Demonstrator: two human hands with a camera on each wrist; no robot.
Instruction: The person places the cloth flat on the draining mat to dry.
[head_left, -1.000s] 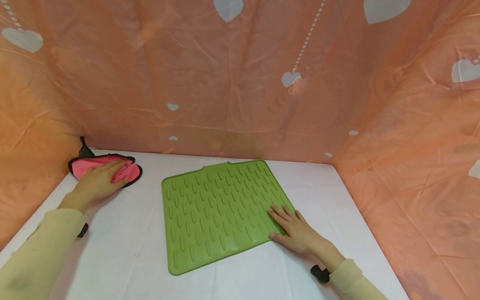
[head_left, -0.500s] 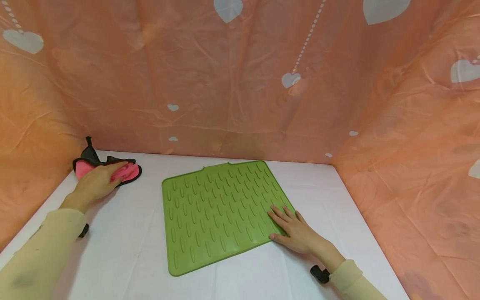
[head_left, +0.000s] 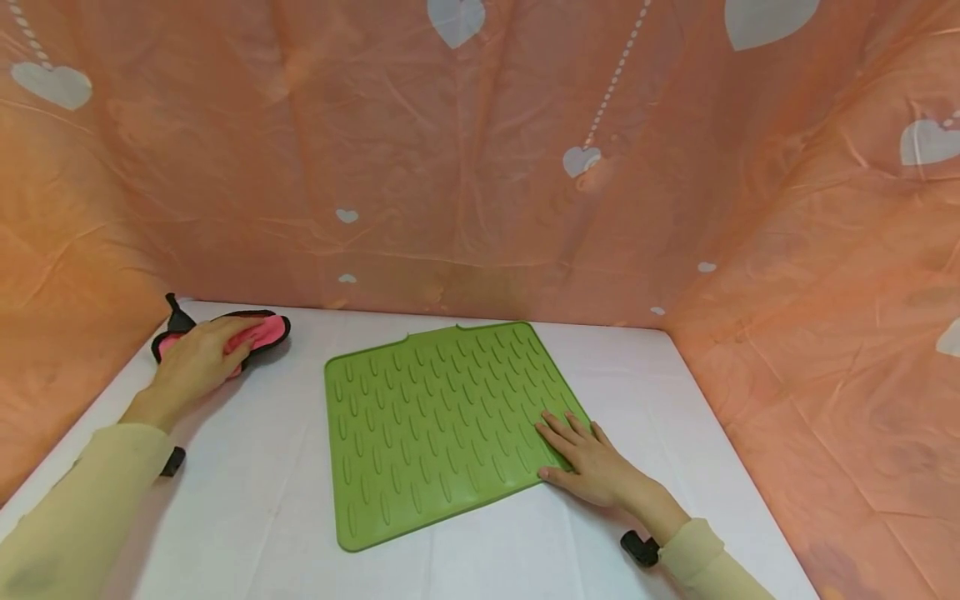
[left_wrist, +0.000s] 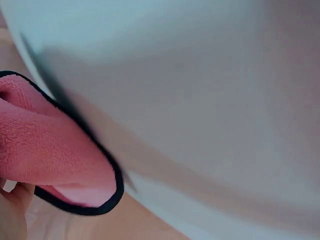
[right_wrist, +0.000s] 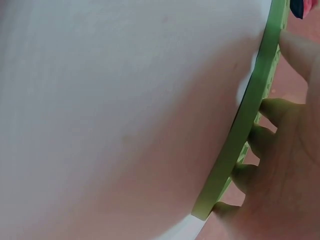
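Observation:
At the back left of the table, my left hand (head_left: 189, 360) grips a bunched pink cleaning cloth (head_left: 268, 331) with black edging. A dark corner of the cloth sticks up behind the hand. In the left wrist view the plush pink cloth (left_wrist: 65, 150) droops over the white surface, its dark border curving round a rounded end. A green mat (head_left: 435, 417) with rows of raised oval ridges lies in the middle, slightly turned. My right hand (head_left: 592, 465) rests on its near right corner, fingers spread. Seen from the right wrist, the fingertips touch the mat's edge (right_wrist: 237, 130).
The white-covered table (head_left: 255, 500) meets an orange curtain (head_left: 465, 208) printed with pale hearts at the back and both sides. Dark wrist-camera bands (head_left: 641, 548) sit under the wrists.
My left hand has gathered the cloth into a smaller bundle and drawn it slightly to the right; a shadow now shows beneath it. The right hand and mat have stayed still.

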